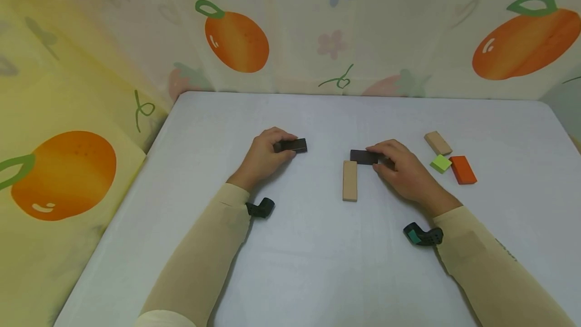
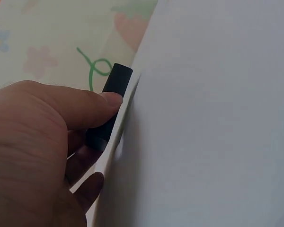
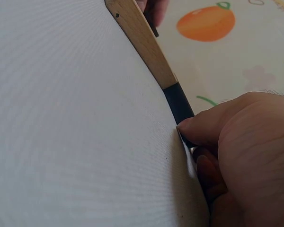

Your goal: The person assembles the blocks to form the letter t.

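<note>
Thumb and fingers of my left hand [image 1: 265,156] pinch a black block [image 1: 297,145] by its left end; the left wrist view shows the thumb across the block's [image 2: 118,78] side. To the right, my right hand [image 1: 404,173] pinches a second black block [image 1: 363,157], which lies crosswise at the far end of a plain wooden block [image 1: 350,180]. In the right wrist view that black block [image 3: 179,101] meets the end of the wooden block [image 3: 144,40]. The wooden block lies lengthwise, pointing toward me. A gap of bare white surface separates the two black blocks.
Right of my right hand lie a wooden block [image 1: 438,143], a small lime-green block [image 1: 441,163] and an orange-red block [image 1: 463,170], close together. The white table [image 1: 308,261] ends at a fruit-patterned curtain [image 1: 290,29] behind and on the left.
</note>
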`<state>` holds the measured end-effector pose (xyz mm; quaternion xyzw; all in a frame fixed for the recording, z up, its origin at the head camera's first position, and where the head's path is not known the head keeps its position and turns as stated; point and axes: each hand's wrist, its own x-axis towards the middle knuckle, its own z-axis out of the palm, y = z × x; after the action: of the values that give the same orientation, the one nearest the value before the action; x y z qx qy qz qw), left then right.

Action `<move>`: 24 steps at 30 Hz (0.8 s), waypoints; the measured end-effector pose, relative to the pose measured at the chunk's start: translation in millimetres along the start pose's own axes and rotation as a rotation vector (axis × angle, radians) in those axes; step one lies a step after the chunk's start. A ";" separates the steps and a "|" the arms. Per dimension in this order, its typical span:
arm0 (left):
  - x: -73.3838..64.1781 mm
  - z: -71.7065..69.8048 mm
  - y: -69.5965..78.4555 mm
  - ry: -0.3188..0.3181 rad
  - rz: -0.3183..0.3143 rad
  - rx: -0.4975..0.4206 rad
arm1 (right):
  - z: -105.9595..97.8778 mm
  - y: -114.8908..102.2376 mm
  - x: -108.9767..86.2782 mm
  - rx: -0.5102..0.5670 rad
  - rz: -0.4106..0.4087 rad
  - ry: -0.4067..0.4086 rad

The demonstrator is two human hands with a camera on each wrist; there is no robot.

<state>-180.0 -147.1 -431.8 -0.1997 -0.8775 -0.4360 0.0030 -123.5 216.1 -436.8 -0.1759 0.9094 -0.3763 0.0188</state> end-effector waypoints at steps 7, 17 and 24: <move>1.7 11.2 11.5 -0.025 0.040 0.020 | -0.9 1.8 -0.8 0.001 -0.006 0.002; 4.4 30.3 31.7 -0.071 0.093 0.033 | -1.4 0.3 0.6 -0.003 -0.006 -0.004; 12.3 45.8 38.1 -0.132 0.117 0.042 | -0.9 0.4 0.9 0.003 -0.004 -0.003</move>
<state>-170.1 -87.1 -428.9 -0.2789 -0.8715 -0.4025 -0.0254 -124.5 216.7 -436.4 -0.1782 0.9085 -0.3774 0.0194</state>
